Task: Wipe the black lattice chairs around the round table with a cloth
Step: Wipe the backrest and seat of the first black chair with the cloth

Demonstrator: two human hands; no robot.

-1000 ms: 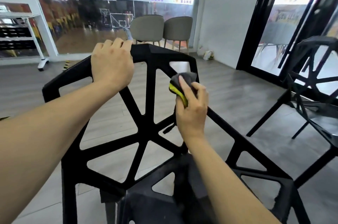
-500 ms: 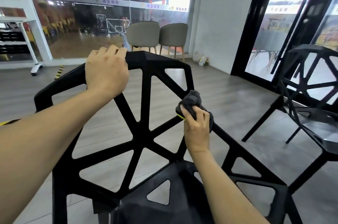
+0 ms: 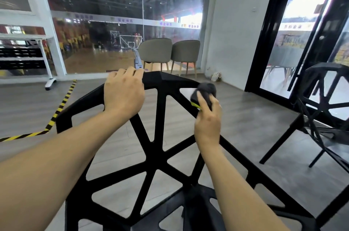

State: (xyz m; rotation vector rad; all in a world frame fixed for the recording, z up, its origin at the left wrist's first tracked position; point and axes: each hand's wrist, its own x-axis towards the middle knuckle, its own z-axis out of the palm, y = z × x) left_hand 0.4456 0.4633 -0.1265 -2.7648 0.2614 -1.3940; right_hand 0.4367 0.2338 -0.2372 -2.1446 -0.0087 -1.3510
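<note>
A black lattice chair [image 3: 151,155] fills the lower middle of the head view, its backrest facing me. My left hand [image 3: 123,94] grips the top rail of the backrest, fingers curled over its far side. My right hand [image 3: 207,115] holds a dark grey cloth [image 3: 205,91] with a yellow-green edge, bunched against the backrest's upper right corner bar. A second black lattice chair [image 3: 324,110] stands at the right by the glass door.
Two grey upholstered chairs [image 3: 170,53] stand at the back by a glass wall. Yellow-black tape [image 3: 60,106] runs across the grey wood floor at left. A white wheeled rack [image 3: 43,55] is at the far left. The round table is out of view.
My right hand has carried the cloth back up the right side bar, from the lower part to the backrest's upper right corner. My left hand keeps its grip on the top rail.
</note>
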